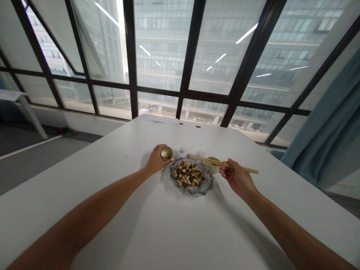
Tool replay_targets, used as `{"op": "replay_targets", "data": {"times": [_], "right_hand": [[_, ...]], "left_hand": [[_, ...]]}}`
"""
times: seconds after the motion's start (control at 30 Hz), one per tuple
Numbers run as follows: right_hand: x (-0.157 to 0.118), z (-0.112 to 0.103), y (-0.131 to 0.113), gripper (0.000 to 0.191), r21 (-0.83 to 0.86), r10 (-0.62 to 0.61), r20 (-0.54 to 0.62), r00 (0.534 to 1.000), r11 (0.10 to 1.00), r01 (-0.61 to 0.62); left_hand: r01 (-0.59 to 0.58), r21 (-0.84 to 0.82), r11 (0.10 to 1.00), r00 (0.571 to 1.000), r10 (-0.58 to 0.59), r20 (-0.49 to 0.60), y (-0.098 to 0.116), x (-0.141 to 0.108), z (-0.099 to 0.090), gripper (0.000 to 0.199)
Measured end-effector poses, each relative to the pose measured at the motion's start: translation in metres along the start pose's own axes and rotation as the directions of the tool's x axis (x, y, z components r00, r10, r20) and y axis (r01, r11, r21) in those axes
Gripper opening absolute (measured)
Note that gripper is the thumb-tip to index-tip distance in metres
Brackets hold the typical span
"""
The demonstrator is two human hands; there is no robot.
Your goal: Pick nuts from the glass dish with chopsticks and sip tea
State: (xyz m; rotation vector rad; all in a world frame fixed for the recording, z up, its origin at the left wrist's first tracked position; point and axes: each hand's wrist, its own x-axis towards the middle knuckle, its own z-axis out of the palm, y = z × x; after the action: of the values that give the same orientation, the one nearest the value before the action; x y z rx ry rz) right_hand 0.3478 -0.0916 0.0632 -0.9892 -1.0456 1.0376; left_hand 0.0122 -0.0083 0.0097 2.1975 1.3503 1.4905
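Observation:
A small olive-green cup (167, 153) is tilted toward me in my left hand (156, 160), just left of a glass bowl; a few small pieces show inside it. My right hand (235, 175) grips a pair of wooden chopsticks (206, 159), whose tips reach leftward over the bowl's far edge. The clear, wavy-rimmed glass bowl (207, 186) sits on the table between my hands. In it lies a heap of mixed nuts or seeds (189, 173), some pale and some dark. Behind the chopsticks stands a second pale green cup (213, 167), partly hidden.
Small white cups (181, 150), partly hidden, stand behind the bowl. The white table (174, 232) extends to large windows. Paper sheets (160, 119) and a small brown disc (198, 126) lie at its far edge. A blue curtain (317, 138) hangs at right.

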Motion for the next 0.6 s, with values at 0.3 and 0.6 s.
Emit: {"op": "replay_targets", "data": {"times": [0.3,0.6], "right_hand": [[-0.021,0.014,-0.023,0.047,-0.241,-0.294,0.042,0.955,0.924,0.296],[0.002,-0.003,-0.021,0.041,-0.07,-0.165,-0.058,0.985,0.984,0.161]], "left_hand": [[0.2,-0.049,0.978,0.98,-0.201,-0.01,-0.005,0.001,0.002,0.069],[0.379,-0.033,0.925,0.923,-0.375,0.084,-0.014,0.014,-0.002,0.07]]}}
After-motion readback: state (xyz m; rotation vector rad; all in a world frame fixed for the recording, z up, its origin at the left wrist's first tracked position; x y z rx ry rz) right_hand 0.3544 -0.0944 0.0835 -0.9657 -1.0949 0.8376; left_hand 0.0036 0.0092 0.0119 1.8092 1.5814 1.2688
